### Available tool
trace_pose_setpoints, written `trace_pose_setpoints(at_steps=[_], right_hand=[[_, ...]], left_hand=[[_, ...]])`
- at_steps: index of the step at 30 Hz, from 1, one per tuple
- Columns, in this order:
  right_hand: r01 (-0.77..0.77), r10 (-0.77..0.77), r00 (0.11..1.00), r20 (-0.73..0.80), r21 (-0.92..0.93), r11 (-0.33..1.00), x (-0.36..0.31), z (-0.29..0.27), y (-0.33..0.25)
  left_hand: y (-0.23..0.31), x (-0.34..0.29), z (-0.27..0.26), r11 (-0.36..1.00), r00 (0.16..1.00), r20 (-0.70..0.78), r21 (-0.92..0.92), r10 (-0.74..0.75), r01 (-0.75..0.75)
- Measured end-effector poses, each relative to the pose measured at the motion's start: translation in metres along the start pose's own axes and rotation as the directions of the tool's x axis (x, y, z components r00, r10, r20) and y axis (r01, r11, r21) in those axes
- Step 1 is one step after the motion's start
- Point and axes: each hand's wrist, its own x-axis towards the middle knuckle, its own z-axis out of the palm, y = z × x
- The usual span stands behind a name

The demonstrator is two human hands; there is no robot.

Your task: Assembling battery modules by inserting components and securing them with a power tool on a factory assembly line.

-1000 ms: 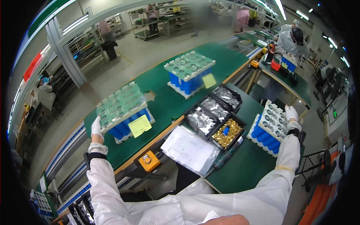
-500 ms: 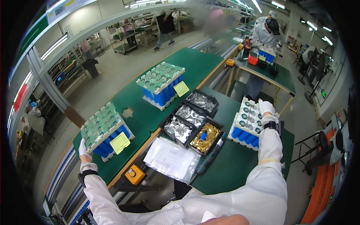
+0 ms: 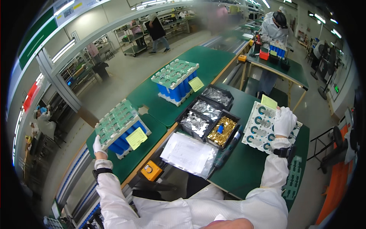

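My white-gloved left hand lies with its fingers along the left side of a battery pack, which has a green-and-white top plate over blue cells and a yellow note on its side. At the right, my gloved right hand grips the far edge of a second pack with a white cell holder, whose round cell ends face up. A yellow note shows at this pack's far edge. The right fingertips are partly hidden.
Another green-topped pack stands farther back. Between the packs sit black bins of metal strips and a bin of brass-coloured parts. Papers in a plastic sleeve, an orange switch box and a green perforated plate lie nearer. A co-worker stands beyond.
The right-hand pack now shows its top more squarely, its blue cells hidden and a yellow note visible. My right hand has shifted onto its far edge. The whole view has turned slightly.
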Motion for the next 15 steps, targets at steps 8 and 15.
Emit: trace_pose_setpoints(at_steps=[8, 15], right_hand=[[0.074, -0.061, 0.994, -0.091, 0.146, 0.987, -0.087, -0.077, -0.033], [-0.101, 0.03, 0.951, 0.309, 0.218, 0.971, -0.107, -0.09, -0.021]], left_hand=[[-0.013, -0.004, 0.009, 0.999, 0.998, 0.03, -0.001, 0.046, -0.046], [-0.012, 0.019, -0.01, 0.99, 0.992, 0.058, 0.075, 0.116, -0.121]])
